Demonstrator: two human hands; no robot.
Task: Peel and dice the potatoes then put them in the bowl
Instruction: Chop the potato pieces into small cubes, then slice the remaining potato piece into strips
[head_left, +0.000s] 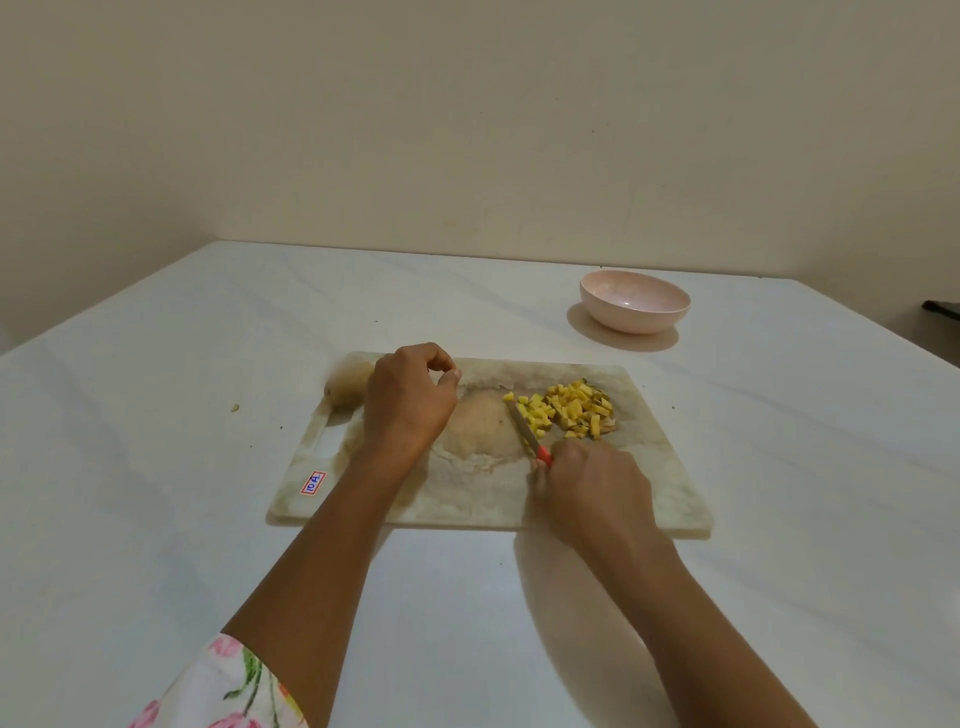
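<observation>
A white table (156, 467) is filling most of the view, set against a plain wall. A marbled cutting board (467, 499) is lying on it in front of the person, its handle slot to the left. Near that slot a red-and-blue sticker (312, 483) is showing characters that look like "IOA", turned sideways and hard to make out.

The left hand (410, 400) is hovering over the board's left part with its fingers curled toward the thumb and nothing visible in them. The right hand (592, 488) is gripping the orange-red handle of a small knife (524, 426), whose blade is lying against the left edge of the diced potato (571, 410).

A pink bowl (634, 318) is sitting well beyond the board to the right, with no potato in it. A whole unpeeled potato (349, 382) is resting on the board's far left corner, just beside the left hand. The yellow dice are piled on the board's far right part. A floral sleeve (223, 686) is covering the left upper arm.
</observation>
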